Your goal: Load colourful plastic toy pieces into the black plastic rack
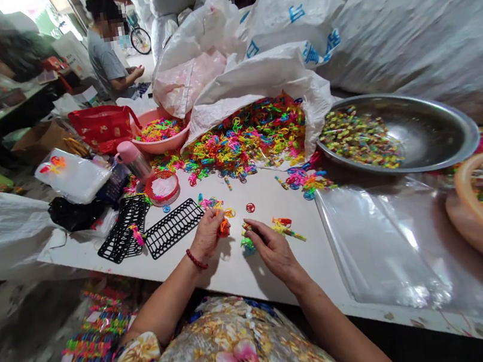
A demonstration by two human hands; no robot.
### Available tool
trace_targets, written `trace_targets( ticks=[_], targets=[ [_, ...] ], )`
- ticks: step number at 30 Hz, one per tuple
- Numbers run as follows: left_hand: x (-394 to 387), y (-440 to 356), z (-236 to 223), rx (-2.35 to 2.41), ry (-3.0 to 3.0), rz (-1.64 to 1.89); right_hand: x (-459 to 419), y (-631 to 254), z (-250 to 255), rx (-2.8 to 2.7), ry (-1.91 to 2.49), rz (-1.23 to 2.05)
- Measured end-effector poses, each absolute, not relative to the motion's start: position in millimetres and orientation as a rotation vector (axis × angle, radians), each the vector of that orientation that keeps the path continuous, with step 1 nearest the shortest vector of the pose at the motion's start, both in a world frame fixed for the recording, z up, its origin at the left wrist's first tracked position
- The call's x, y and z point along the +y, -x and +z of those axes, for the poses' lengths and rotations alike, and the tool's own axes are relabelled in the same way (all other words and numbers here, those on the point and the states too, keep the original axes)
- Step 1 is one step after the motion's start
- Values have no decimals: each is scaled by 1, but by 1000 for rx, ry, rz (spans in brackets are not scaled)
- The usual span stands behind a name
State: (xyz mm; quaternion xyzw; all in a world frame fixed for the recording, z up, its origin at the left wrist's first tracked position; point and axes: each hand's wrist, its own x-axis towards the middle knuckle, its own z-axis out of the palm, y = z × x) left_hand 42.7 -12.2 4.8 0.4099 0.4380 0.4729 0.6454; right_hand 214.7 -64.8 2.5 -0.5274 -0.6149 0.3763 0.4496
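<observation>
My left hand (209, 233), with a dark red bead bracelet at the wrist, is closed on a small orange plastic piece (223, 227). A yellow ring-shaped piece (229, 213) shows just past its fingertips. My right hand (274, 251) is pinched shut over the white table; whatever sits between its fingertips is too small to name. Green plastic pieces (247, 244) lie close to those fingertips. Behind the right hand are a yellow-green stick-like piece (293, 233) and a red piece (282, 221). A dark red ring (250, 207) rests on the table beyond both hands.
Black plastic grids (174, 227) lie left. A white sack (317, 94) spills colourful pieces (244, 138) at the back. Around stand a red basket (151, 195), pink thermos (131, 154), steel bowl (434, 134) and orange basin (460, 221). Clear bags (373, 246) lie right. Another person (108, 62) sits behind.
</observation>
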Motion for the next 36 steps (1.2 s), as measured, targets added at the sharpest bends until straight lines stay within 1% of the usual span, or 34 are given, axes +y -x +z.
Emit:
trace_targets(
  ticks=[5, 9, 20, 25, 29, 32, 36],
  targets=[
    [-35, -58, 3, 1041, -907, 1126, -65, -205, -9, -1433, 1310, 1056],
    [-42, -64, 4, 1123, -996, 1115, -69, -203, -10, -1442, 1286, 1069],
    [-45, -66, -3, 1161, -1056, 1005, -81, -207, -2, -1478, 1280, 928],
    [-46, -68, -3, 1138, -957, 1059, -84, -208, 2, -1525, 1351, 763],
    [-46, -70, -4, 1106, -975, 1063, -83, -209, -2, -1628, 1317, 662],
    [-47, -70, -6, 1116, -1004, 1043, -84, -209, -5, -1620, 1299, 660],
    [-45, -68, -10, 1182, -1021, 1013, -86, -210, -5, -1600, 1258, 744]
  ],
)
